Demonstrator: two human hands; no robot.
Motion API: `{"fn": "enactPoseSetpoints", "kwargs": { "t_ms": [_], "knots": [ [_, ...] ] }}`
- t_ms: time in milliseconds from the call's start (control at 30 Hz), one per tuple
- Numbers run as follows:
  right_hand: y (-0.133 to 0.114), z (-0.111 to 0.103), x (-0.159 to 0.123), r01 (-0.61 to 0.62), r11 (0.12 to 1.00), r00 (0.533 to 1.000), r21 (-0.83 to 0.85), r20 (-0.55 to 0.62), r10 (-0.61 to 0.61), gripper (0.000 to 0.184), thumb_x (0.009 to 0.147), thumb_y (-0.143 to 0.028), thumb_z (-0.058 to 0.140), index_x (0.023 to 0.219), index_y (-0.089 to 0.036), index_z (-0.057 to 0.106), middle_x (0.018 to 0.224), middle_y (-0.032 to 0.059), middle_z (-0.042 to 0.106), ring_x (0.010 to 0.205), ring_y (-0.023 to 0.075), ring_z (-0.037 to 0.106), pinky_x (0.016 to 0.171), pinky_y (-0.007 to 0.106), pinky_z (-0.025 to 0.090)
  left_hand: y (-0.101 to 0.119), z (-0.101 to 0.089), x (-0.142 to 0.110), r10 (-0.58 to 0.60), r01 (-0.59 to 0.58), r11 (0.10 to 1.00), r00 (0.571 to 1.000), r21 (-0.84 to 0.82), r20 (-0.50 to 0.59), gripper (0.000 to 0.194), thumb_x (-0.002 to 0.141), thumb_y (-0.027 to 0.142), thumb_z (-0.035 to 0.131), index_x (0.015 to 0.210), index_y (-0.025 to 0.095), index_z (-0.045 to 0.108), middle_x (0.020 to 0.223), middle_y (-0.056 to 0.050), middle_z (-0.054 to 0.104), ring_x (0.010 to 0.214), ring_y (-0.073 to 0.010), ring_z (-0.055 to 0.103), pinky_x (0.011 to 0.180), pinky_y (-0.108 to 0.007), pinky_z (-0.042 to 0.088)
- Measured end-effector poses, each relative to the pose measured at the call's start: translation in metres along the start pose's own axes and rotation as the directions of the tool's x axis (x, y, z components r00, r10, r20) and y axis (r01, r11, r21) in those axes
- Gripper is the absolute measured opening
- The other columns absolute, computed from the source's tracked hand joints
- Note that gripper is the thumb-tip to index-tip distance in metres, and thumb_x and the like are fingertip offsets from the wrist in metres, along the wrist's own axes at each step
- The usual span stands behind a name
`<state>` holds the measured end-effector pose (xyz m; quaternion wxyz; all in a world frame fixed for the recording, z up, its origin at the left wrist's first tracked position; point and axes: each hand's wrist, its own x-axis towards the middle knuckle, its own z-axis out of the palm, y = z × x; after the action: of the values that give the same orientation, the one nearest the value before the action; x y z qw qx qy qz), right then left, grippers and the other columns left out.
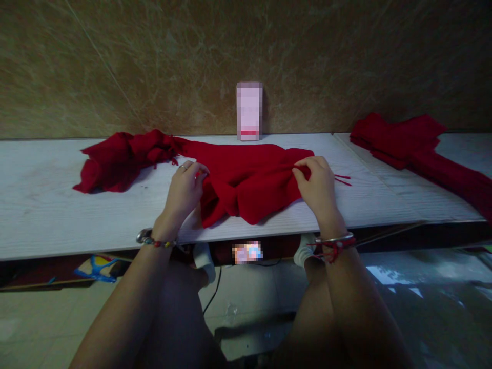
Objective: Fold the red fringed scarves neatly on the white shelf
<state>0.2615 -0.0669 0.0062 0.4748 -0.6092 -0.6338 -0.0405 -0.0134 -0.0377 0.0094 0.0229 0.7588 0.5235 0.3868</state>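
A rumpled red cloth (253, 179) lies across the white tabletop in front of me, with a fold standing up near its front edge. At its left side, my left hand (187, 184) pinches the edge between thumb and fingers. My right hand (317, 179) pinches the opposite side the same way. Two thin red threads (344, 179) stick out past my right hand. A bunched red cloth with small fringes (119, 161) lies to the left, touching or joined to the one I hold; I cannot tell which.
Another red cloth (407, 143) lies at the right, trailing to the table's front edge. A blurred-out upright box or phone (249, 110) leans on the brown marbled wall (172, 61). Beneath the white table (38, 205) are a blue-and-yellow item (96, 268) and a black cable (213, 292).
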Motion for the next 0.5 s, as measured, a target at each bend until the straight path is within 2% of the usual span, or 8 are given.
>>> {"fn": "enactPoseSetpoints", "kwargs": {
  "t_ms": [100, 167, 200, 267, 367, 433, 500],
  "knots": [
    [-0.017, -0.011, -0.004, 0.161, 0.986, 0.986, 0.042, 0.035, -0.162, 0.029, 0.071, -0.003, 0.047, 0.089, -0.020, 0.062, 0.101, 0.0077, 0.057, 0.101, 0.0233, 0.054, 0.096, 0.045, 0.041, 0.000, -0.003, -0.002, 0.003, -0.003, 1.000, 1.000, 0.001, -0.030, 0.010, 0.078, 0.018, 0.046, 0.079, 0.019, 0.056, 0.085, -0.004, 0.060, 0.084, -0.0185, 0.058, 0.077, -0.033, 0.047],
    [-0.029, -0.020, -0.007, 0.274, 0.956, 0.953, 0.109, 0.106, -0.285, 0.033, 0.073, -0.003, 0.046, 0.093, -0.023, 0.063, 0.108, 0.0069, 0.057, 0.107, 0.0229, 0.053, 0.097, 0.044, 0.041, 0.005, -0.012, -0.003, 0.040, -0.044, 0.998, 0.996, -0.052, -0.075, 0.013, 0.082, 0.024, 0.046, 0.085, 0.018, 0.057, 0.088, -0.005, 0.061, 0.085, -0.0176, 0.058, 0.075, -0.031, 0.047],
    [-0.035, -0.024, -0.008, 0.319, 0.936, 0.927, 0.148, 0.156, -0.340, 0.031, 0.075, -0.005, 0.047, 0.094, -0.023, 0.063, 0.110, 0.0067, 0.057, 0.108, 0.0226, 0.053, 0.096, 0.044, 0.042, 0.008, -0.017, -0.004, 0.085, -0.091, 0.992, 0.994, -0.084, -0.063, 0.016, 0.084, 0.028, 0.046, 0.086, 0.018, 0.058, 0.088, -0.004, 0.061, 0.084, -0.0173, 0.058, 0.075, -0.030, 0.047],
    [-0.043, -0.028, -0.012, 0.385, 0.898, 0.863, 0.212, 0.264, -0.432, 0.023, 0.079, -0.011, 0.051, 0.094, -0.023, 0.064, 0.111, 0.0069, 0.058, 0.109, 0.0226, 0.053, 0.097, 0.045, 0.042, 0.015, -0.026, -0.006, 0.222, -0.211, 0.966, 0.973, -0.151, 0.063, 0.023, 0.084, 0.039, 0.049, 0.087, 0.018, 0.059, 0.087, -0.004, 0.062, 0.082, -0.0169, 0.058, 0.075, -0.029, 0.047],
    [-0.045, -0.027, -0.018, 0.447, 0.866, 0.772, 0.224, 0.393, -0.500, 0.014, 0.079, -0.021, 0.058, 0.092, -0.022, 0.065, 0.114, 0.0070, 0.058, 0.113, 0.0237, 0.051, 0.104, 0.050, 0.033, 0.022, -0.032, -0.007, 0.403, -0.342, 0.910, 0.862, -0.234, 0.307, 0.032, 0.079, 0.050, 0.055, 0.083, 0.019, 0.062, 0.083, -0.002, 0.064, 0.079, -0.0163, 0.059, 0.075, -0.028, 0.047],
    [-0.042, -0.024, -0.021, 0.473, 0.859, 0.746, 0.194, 0.431, -0.508, 0.012, 0.079, -0.022, 0.060, 0.090, -0.022, 0.065, 0.116, 0.0064, 0.058, 0.117, 0.0241, 0.049, 0.107, 0.053, 0.028, 0.024, -0.031, -0.007, 0.445, -0.371, 0.892, 0.820, -0.257, 0.361, 0.032, 0.080, 0.051, 0.055, 0.082, 0.020, 0.062, 0.083, -0.002, 0.065, 0.079, -0.0159, 0.060, 0.075, -0.027, 0.047],
    [-0.038, -0.021, -0.022, 0.485, 0.860, 0.751, 0.161, 0.427, -0.504, 0.009, 0.080, -0.021, 0.059, 0.087, -0.023, 0.065, 0.116, 0.0060, 0.058, 0.117, 0.0239, 0.049, 0.107, 0.054, 0.027, 0.022, -0.028, -0.007, 0.454, -0.380, 0.887, 0.819, -0.262, 0.351, 0.030, 0.083, 0.048, 0.053, 0.081, 0.019, 0.063, 0.082, -0.002, 0.065, 0.079, -0.0154, 0.060, 0.075, -0.027, 0.046]
  ]
}}
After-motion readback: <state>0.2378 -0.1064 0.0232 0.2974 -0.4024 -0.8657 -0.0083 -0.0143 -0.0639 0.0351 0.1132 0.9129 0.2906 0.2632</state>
